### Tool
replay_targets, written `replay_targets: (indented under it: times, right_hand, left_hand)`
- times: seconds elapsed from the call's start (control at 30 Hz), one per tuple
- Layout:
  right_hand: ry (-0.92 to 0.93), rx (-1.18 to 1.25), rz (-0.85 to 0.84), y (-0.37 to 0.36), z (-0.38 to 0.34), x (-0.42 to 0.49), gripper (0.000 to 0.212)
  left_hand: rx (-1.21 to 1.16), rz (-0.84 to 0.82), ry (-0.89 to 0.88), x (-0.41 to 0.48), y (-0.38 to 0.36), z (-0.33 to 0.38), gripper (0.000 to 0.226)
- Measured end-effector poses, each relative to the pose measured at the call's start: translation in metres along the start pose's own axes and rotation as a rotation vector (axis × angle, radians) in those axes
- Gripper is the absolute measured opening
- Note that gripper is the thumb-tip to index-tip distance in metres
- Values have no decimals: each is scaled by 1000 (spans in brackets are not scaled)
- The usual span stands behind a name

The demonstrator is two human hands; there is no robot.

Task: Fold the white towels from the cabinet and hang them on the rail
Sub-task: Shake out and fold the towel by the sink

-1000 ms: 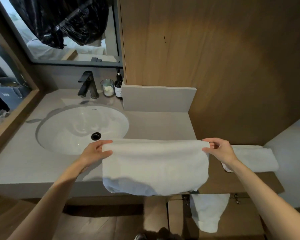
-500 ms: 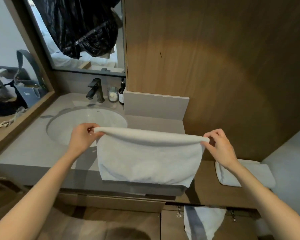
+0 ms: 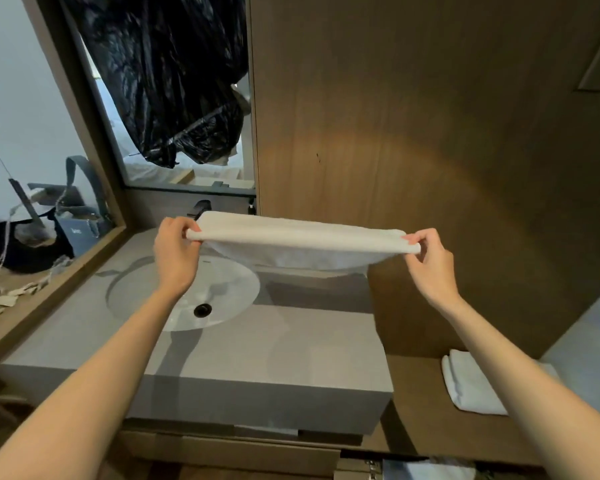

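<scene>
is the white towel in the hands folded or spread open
Folded: the white terry towel is doubled over a rounded top fold, ends pinched by the left hand and right hand.

Towels: three are showing, a stretched towel [image 3: 302, 237] hanging above the sink [image 3: 229, 289], a folded towel [image 3: 471, 386] lying right of the sink, and a partly seen towel [image 3: 426, 472] sitting below and right of it.
Hands: two are pinching the stretched towel, left hand [image 3: 175, 258] and right hand [image 3: 430, 265].
Sinks: one is showing.
Drains: one drain [image 3: 202, 310] is sitting inside the sink.
Faucets: one faucet [image 3: 201, 206] is peeking out behind the sink.
</scene>
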State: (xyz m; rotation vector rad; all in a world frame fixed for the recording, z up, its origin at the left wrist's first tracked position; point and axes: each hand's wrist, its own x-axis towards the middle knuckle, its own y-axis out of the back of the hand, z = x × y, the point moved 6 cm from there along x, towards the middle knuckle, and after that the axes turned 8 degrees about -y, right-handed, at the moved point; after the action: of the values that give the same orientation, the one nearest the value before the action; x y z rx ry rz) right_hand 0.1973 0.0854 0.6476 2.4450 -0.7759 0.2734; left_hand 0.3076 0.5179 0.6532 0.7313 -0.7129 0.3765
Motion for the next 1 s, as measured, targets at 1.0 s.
replay_targets:
  times: [1.0]
  right_hand:
    - [-78,-830,-662,-239,122,-191,58]
  left_hand:
    - [374,-1007,-260,-270,-179,-8,56]
